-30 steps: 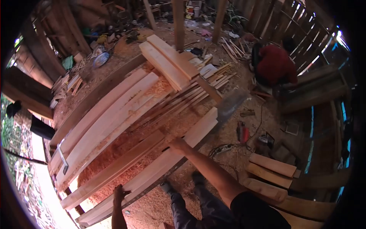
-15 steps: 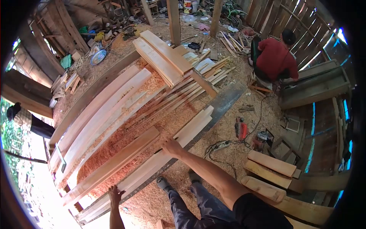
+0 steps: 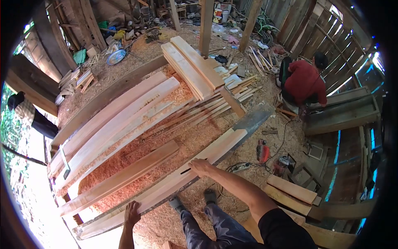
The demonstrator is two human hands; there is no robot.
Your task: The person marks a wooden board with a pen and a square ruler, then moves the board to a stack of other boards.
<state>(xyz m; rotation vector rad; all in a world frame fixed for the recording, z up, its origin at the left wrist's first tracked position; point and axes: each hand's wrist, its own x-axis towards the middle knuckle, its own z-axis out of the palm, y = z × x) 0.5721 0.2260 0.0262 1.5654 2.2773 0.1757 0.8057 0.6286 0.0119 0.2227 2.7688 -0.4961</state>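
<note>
A long pale wooden board (image 3: pixel 159 193) lies along the near edge of the work surface. It has a short dark slot in its upper face, just left of my right hand (image 3: pixel 200 167). That hand grips the board around the middle of its length, fingers bent over it. Further down, toward the lower left end, my left hand (image 3: pixel 132 213) holds the near edge with its fingers on top. My left thumb is partly hidden. A thicker reddish plank (image 3: pixel 124 178) rests beyond the board, among wood shavings (image 3: pixel 112 189).
Stacked planks (image 3: pixel 192 68) lie across the far end, above thin strips (image 3: pixel 199 110). Red power tools (image 3: pixel 262 151) and cables sit on the floor at right, near more boards (image 3: pixel 292 189). A person in a red shirt (image 3: pixel 304 81) crouches at the right; another person (image 3: pixel 29 114) is at the left.
The board has shifted, and more of its broad face shows. My right hand has gone from spread fingers to bent fingers on it. The whole view has shifted slightly.
</note>
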